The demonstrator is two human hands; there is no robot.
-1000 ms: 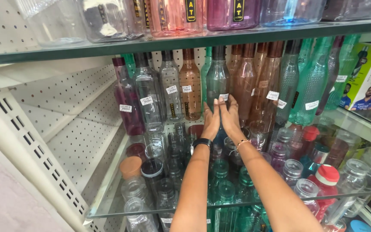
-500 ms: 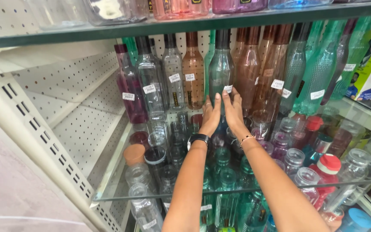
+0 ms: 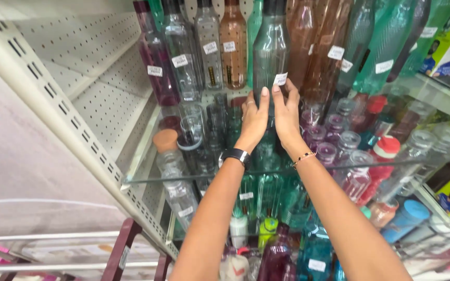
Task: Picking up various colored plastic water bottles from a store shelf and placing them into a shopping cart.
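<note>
Head view: both hands reach up to a tall grey-green bottle (image 3: pixel 270 49) standing in the back row of the glass shelf (image 3: pixel 147 177), about midway along it. The left hand (image 3: pixel 253 122) presses its palm and straightened, close-set fingers against the bottle's lower left side; the right hand (image 3: pixel 286 117) mirrors it on the lower right, fingers together and pointing up, so the bottle is pinched between two flat palms rather than wrapped by curled fingers.

That grip looks weak: a smooth wall held only by palm pressure could slide down or tip, and the brown bottle (image 3: pixel 234 44) and clear bottle (image 3: pixel 208 47) stand just beside it, touching or nearly so, and may topple in a chain. Shorter clear jars (image 3: pixel 334 140) crowd the shelf in front and below the wrists; a forearm could sweep them toward the front edge.

The bottles appear empty, tinted walls showing light through, each with a small white sticker. Those on the lower shelf (image 3: pixel 282 208) look empty too
</note>
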